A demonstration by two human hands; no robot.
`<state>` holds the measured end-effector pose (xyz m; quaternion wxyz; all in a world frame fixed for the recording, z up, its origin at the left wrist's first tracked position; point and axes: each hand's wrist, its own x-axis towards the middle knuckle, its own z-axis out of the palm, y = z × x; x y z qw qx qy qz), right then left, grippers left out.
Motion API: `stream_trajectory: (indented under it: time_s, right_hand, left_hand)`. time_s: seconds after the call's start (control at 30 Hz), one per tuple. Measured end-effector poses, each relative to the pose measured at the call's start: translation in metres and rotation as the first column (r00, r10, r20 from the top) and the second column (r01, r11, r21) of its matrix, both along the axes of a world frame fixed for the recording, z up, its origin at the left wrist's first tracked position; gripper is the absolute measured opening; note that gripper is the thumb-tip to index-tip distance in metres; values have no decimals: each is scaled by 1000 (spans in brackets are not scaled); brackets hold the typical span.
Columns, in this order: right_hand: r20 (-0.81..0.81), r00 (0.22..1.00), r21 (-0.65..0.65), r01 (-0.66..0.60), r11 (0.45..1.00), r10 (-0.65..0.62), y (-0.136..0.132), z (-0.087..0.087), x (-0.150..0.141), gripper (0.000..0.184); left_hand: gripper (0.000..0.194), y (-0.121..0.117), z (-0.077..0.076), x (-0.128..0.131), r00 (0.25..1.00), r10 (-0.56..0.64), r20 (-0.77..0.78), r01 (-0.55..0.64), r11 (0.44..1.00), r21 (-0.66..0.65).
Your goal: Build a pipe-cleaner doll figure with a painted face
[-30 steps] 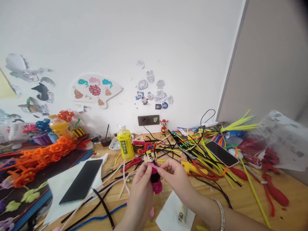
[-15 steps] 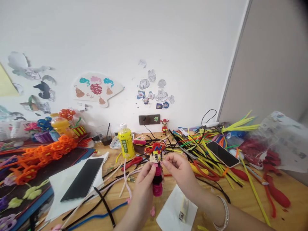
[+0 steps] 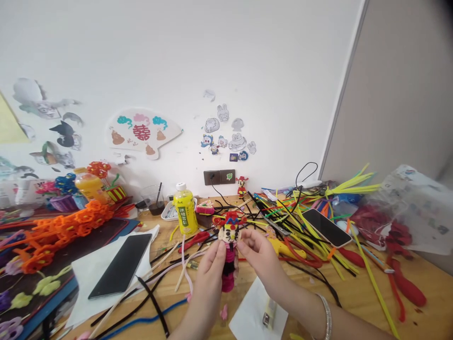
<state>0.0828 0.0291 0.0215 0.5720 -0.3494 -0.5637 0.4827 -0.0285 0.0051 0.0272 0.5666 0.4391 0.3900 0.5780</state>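
Left hand (image 3: 208, 283) wrapped round the pink-and-black body of a pipe-cleaner doll (image 3: 229, 255), held upright above the wooden tabletop (image 3: 354, 295). Right hand (image 3: 264, 259) close by, its fingertips (image 3: 245, 244) pressed together at the doll's head. Loose pipe cleaners (image 3: 304, 224) lie beyond.

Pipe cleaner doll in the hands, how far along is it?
Done: the doll has a face, a red-and-blue headdress and a black and pink body. In hand: the left hand and right hand hold it. Left: possibly arms, since none show, though the hands hide much; the small figure by the socket looks more complete.
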Motion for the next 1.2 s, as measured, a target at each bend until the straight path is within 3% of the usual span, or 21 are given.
stream_trajectory:
  time_s: [0.1,0.17,0.37,0.57,0.77,0.93,1.2]
  right_hand:
    - [-6,987,28,-161,987,161,0,3,1,24]
    - [-3,981,43,-194,980,194,-1,5,2,25]
    - [1,997,10,-79,997,79,-1,4,0,26]
    - [59,998,5,27,1000,-28,3,-1,0,22]
    - [61,995,-14,81,997,-80,3,1,0,23]
    - [40,993,-8,112,994,-112,3,-1,1,24]
    - [-30,997,-60,71,996,-73,1,-6,-5,24]
  left_hand:
    - [29,-1,2,0,999,-8,41,9,1000,-17]
    - [28,-1,4,0,998,-7,58,8,1000,-14]
    - [28,0,2,-3,998,-5,55,7,1000,-26]
    - [30,4,2,-2,985,-14,172,34,992,-118]
    - [32,3,1,-3,993,84,-83,-88,995,-48]
    - [33,7,-1,-4,979,49,-197,-53,999,-12]
    - [17,13,-7,-6,906,323,-273,-266,937,226]
